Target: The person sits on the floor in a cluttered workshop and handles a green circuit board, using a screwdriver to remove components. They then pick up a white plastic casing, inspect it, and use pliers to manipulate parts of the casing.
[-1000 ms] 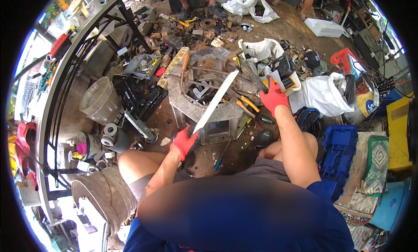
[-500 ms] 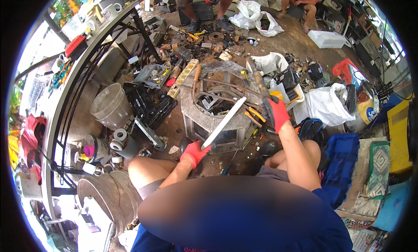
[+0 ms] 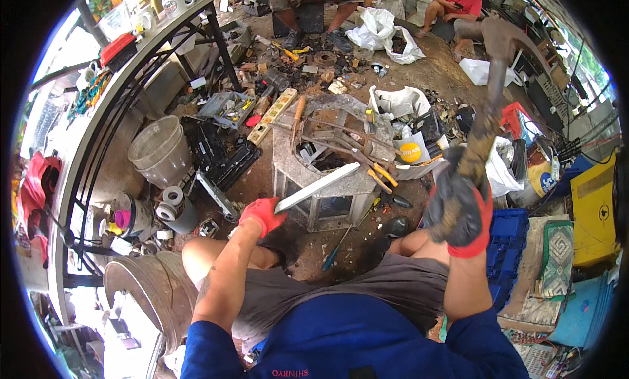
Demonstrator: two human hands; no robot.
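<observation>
My left hand (image 3: pixel 263 215), in a red glove, is closed around the near end of a long white bar (image 3: pixel 321 184). The bar's far part lies over the front top of a grey, many-sided stand (image 3: pixel 286 133). On the right, my right hand (image 3: pixel 458 212), in a red and black glove, grips the worn handle of a hammer (image 3: pixel 488 110). The hammer is raised, its head up and away from the bar. Orange-handled pliers (image 3: pixel 382 176) lie on the stand's right edge, and a wooden-handled tool (image 3: pixel 299 110) sits on its far left side.
A teal-handled screwdriver (image 3: pixel 335 251) lies on the ground between my legs. Left stand a clear bucket (image 3: pixel 160 153) and a metal-framed table (image 3: pixel 85 163). White sacks (image 3: pixel 377 28) and scattered scrap lie beyond. Two other people sit at the far side. A blue plastic piece (image 3: pixel 510 248) is at right.
My right hand has lifted the hammer from beside the stand, up and to the right. My left hand and the white bar have shifted slightly left and nearer.
</observation>
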